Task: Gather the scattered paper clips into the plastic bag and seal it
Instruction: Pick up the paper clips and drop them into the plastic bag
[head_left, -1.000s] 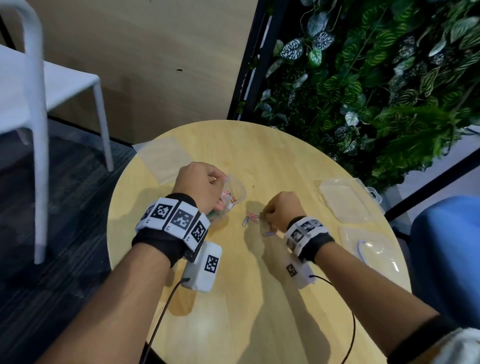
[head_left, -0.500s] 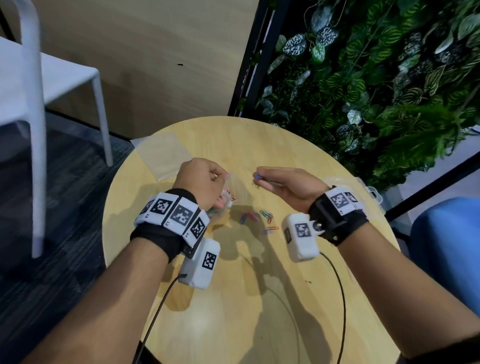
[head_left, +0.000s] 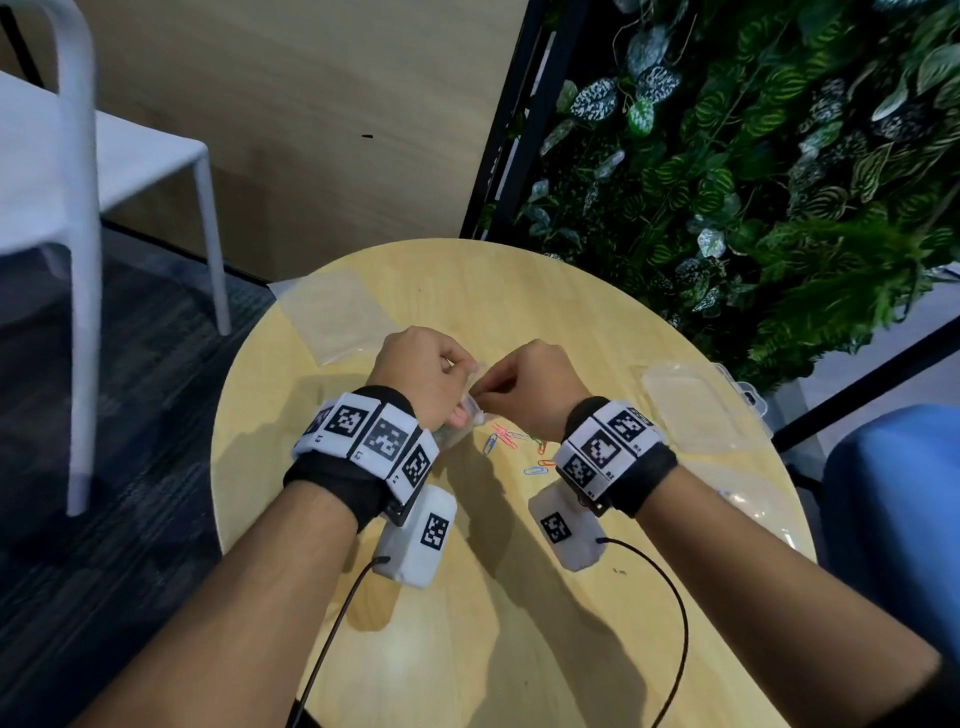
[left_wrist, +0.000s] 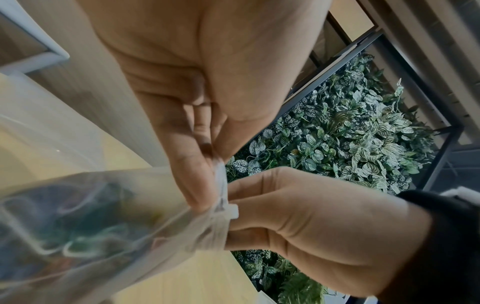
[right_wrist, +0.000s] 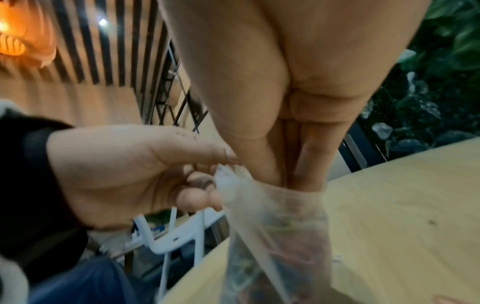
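Note:
A small clear plastic bag (head_left: 470, 421) with coloured clips inside hangs just above the round wooden table (head_left: 519, 649). My left hand (head_left: 421, 374) pinches its rim; the left wrist view shows thumb and fingers (left_wrist: 197, 181) closed on the bag (left_wrist: 91, 216). My right hand (head_left: 524, 384) meets it from the right. In the right wrist view, the right hand's pinched fingertips (right_wrist: 272, 170) dip into the mouth of the bag (right_wrist: 275, 226); a clip between them is hidden. Several loose paper clips (head_left: 506, 439) lie below my right wrist.
A flat clear plastic sheet (head_left: 332, 317) lies at the table's far left. Clear plastic box parts (head_left: 696, 410) sit at its right edge. A white chair (head_left: 78, 208) stands left, a plant wall (head_left: 753, 182) behind, a blue seat (head_left: 893, 519) right.
My right hand picked a blue clip from the pile, lifted it and has moved left to the bag's mouth. The left hand kept holding the bag in place.

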